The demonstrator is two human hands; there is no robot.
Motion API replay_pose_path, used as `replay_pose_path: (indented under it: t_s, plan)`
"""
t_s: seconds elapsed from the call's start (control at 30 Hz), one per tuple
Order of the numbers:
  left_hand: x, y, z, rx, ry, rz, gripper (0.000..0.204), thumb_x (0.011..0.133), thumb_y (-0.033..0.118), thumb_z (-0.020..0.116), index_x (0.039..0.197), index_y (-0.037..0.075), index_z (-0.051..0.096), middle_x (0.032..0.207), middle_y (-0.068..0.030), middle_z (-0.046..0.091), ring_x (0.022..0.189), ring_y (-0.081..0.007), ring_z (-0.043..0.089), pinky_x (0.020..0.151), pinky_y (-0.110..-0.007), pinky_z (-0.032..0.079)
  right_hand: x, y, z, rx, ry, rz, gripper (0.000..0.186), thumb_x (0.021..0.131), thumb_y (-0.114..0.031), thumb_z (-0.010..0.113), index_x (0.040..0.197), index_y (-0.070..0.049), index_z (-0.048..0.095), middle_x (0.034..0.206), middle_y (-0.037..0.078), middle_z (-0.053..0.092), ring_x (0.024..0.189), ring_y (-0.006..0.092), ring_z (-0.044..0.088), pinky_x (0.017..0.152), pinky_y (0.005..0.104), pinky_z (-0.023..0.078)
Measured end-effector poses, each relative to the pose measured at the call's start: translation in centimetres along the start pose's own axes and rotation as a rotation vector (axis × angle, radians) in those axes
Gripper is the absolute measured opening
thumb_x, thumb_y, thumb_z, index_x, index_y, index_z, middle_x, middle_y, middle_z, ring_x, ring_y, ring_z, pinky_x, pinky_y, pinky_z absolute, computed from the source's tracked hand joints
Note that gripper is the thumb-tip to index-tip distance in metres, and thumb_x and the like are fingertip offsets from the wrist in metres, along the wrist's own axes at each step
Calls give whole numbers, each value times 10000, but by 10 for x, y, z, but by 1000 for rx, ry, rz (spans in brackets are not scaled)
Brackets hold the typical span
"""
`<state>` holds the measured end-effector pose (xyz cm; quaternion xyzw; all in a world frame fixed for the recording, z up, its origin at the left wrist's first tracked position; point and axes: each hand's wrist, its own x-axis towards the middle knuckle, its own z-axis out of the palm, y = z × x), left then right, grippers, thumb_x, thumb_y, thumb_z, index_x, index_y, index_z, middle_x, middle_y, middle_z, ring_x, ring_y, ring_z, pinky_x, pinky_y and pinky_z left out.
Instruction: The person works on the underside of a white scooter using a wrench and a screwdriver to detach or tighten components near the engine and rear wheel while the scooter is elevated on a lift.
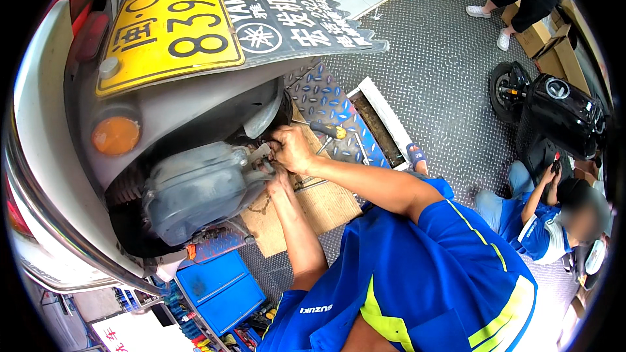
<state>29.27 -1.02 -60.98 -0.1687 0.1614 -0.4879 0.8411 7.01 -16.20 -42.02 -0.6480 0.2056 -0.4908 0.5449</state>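
Note:
My right hand [293, 148] is closed at the inner end of a grey, dusty plastic housing [192, 186] on a scooter, its fingers curled round something small that they hide. Just below it, my left hand [279, 181] reaches in from beneath, its fingertips bent in against the same spot. A small pale metal piece [259, 154] shows between the fingers and the housing. What each hand grips is too covered to name. Above hangs the scooter's rear fender, with a yellow licence plate [173, 32] and a round orange reflector [116, 132].
Cardboard [319, 212] lies under the hands on a blue lift platform [372, 140]. A screwdriver with a yellow and black handle [329, 130] is beside my right hand. A blue tool cabinet [218, 290] stands lower left. At right, a person in blue [531, 215] sits near a black motorcycle [564, 114].

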Motion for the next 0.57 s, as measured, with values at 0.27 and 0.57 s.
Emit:
replay_pose_path:
  t_s: [0.27, 0.57]
  plan:
    - [0, -100, 15, -714, 16, -452, 490, 973, 233, 546, 1413, 34, 460, 1320, -94, 464, 1260, -221, 435, 1071, -326, 352, 3, 6, -24, -141, -8, 122, 146, 774, -54, 726, 721, 55, 645, 772, 285, 644, 743, 473, 652, 659, 508, 518]
    - [-12, -168, 51, -1014, -129, -122, 637, 1068, 290, 385, 1609, 18, 187, 1645, -112, 266, 1517, -226, 265, 1244, -432, 233, 10, -2, -2, -343, -110, 236, 364, 887, -223, 711, 677, 71, 676, 688, 329, 611, 670, 497, 644, 626, 529, 528]
